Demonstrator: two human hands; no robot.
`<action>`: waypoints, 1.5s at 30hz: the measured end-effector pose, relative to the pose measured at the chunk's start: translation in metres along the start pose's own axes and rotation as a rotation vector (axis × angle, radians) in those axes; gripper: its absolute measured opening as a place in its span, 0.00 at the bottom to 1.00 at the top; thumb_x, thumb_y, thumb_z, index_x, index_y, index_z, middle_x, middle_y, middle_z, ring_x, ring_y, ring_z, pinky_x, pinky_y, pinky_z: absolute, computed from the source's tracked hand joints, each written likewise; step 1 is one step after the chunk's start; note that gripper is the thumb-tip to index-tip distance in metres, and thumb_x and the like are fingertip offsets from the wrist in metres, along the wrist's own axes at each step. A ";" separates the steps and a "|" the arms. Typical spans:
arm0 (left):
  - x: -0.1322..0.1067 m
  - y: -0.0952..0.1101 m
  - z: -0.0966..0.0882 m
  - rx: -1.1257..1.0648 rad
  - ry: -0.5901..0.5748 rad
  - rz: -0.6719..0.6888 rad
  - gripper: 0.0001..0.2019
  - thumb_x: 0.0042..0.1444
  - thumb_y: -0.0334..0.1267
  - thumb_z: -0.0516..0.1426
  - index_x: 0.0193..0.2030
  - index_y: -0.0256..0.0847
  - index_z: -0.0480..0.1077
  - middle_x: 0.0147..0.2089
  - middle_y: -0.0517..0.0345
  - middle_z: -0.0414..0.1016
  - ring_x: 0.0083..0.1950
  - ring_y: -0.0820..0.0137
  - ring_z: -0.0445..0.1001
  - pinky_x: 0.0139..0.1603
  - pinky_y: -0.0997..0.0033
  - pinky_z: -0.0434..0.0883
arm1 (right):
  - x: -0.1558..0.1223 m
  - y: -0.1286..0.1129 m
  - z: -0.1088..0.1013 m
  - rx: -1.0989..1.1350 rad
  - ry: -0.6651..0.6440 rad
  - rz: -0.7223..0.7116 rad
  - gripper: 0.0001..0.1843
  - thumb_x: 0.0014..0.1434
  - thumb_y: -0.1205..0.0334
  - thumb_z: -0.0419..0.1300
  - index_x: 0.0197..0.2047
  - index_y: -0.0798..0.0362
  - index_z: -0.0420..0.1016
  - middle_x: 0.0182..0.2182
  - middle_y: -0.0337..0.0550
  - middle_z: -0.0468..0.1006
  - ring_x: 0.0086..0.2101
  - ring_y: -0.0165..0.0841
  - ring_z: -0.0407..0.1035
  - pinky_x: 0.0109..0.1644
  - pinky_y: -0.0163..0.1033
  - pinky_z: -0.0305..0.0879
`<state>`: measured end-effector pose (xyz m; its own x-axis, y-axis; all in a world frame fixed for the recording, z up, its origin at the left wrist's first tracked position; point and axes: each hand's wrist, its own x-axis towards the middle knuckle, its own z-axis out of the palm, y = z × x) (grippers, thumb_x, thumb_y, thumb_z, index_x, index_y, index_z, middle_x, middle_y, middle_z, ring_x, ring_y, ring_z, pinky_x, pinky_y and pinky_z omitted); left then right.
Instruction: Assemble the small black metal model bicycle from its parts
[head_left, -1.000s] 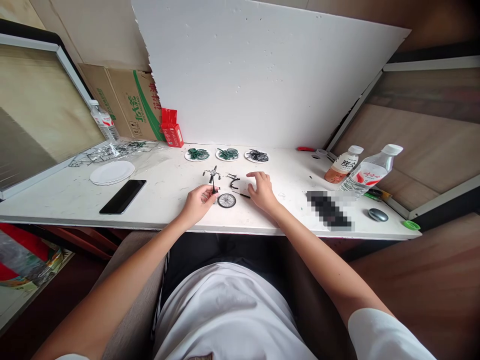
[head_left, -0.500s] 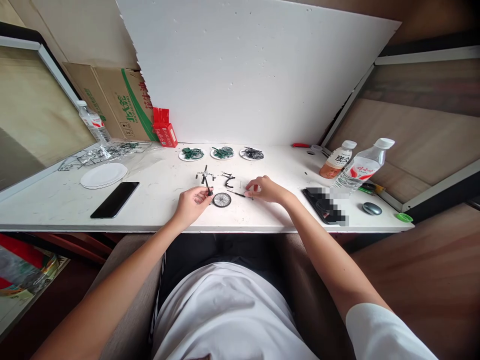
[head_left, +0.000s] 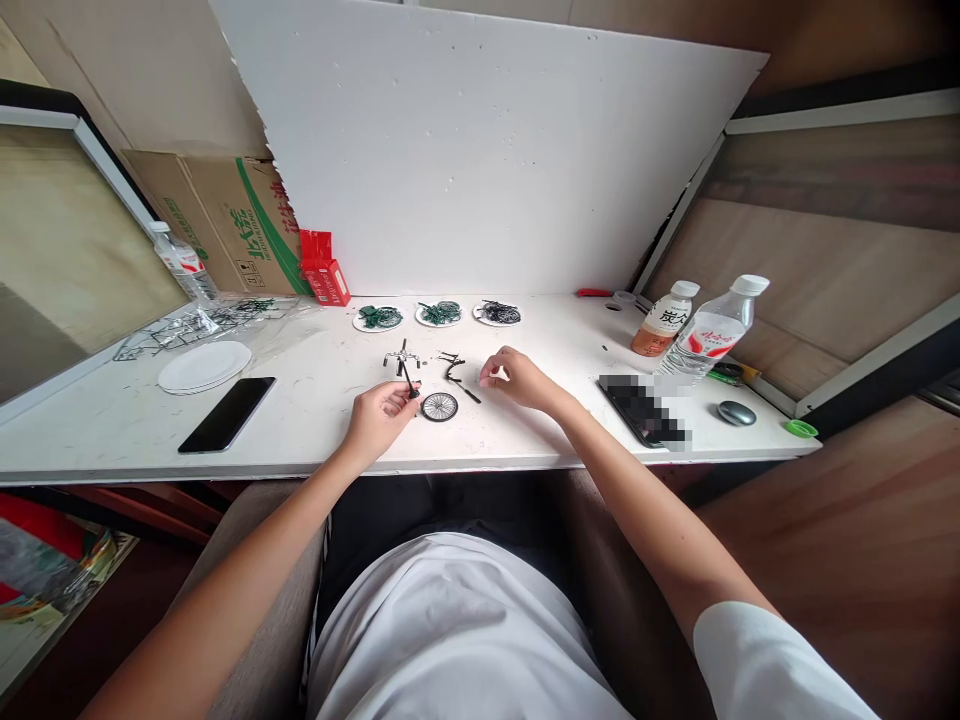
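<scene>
Head view, looking down at a white table [head_left: 315,445] from a seated person's chest.

The left hand [head_left: 379,415] rests near the table's front edge. Its thumb and forefinger pinch the lower end of a small black fork piece [head_left: 405,362], which stands nearly upright with a handlebar-like crossbar on top. A tiny spoked wheel [head_left: 439,406] lies flat just beside that hand, to its right.

The fork piece looks very light, thin and stiff, and likely easy to bend or snap. Its lower stem seems the safest grip, away from the fine crossbar. The wheel looks just as delicate and is probably best taken by the rim.

The right hand [head_left: 517,378] hovers low over the table, wrist bent inward, fingertips drawn together. Whether they grip anything is too small to tell. A black bracket [head_left: 451,365] and a thin rod [head_left: 471,394] lie between the hands.

Farther back are three dishes of parts [head_left: 439,313]. A phone [head_left: 226,413] lies at left, bottles [head_left: 709,335] at right.
</scene>
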<state>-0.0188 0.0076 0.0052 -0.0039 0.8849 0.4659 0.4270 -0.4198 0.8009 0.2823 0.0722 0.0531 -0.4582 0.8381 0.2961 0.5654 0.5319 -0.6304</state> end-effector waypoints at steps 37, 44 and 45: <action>0.001 0.010 0.001 -0.109 -0.056 -0.047 0.14 0.54 0.42 0.67 0.45 0.37 0.80 0.41 0.47 0.86 0.36 0.63 0.84 0.38 0.64 0.83 | -0.012 -0.062 0.094 1.107 -0.026 0.347 0.23 0.44 0.48 0.84 0.34 0.54 0.83 0.36 0.48 0.88 0.39 0.38 0.84 0.50 0.42 0.83; 0.000 0.013 0.001 -0.059 -0.059 -0.004 0.13 0.55 0.40 0.66 0.45 0.37 0.80 0.39 0.48 0.86 0.36 0.63 0.84 0.38 0.65 0.83 | -0.011 -0.056 0.097 1.103 -0.036 0.335 0.24 0.46 0.45 0.83 0.35 0.54 0.84 0.36 0.48 0.88 0.37 0.38 0.85 0.46 0.40 0.83; 0.000 0.013 0.001 -0.051 -0.061 0.003 0.12 0.55 0.40 0.66 0.45 0.37 0.80 0.39 0.49 0.86 0.36 0.64 0.84 0.39 0.65 0.83 | -0.011 -0.057 0.097 1.100 -0.042 0.331 0.25 0.46 0.45 0.83 0.35 0.54 0.84 0.36 0.49 0.89 0.37 0.38 0.85 0.45 0.39 0.83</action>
<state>-0.0123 0.0020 0.0151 0.0529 0.8933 0.4462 0.3799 -0.4313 0.8183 0.1890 0.0214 0.0162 -0.4334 0.9011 -0.0119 -0.2329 -0.1248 -0.9645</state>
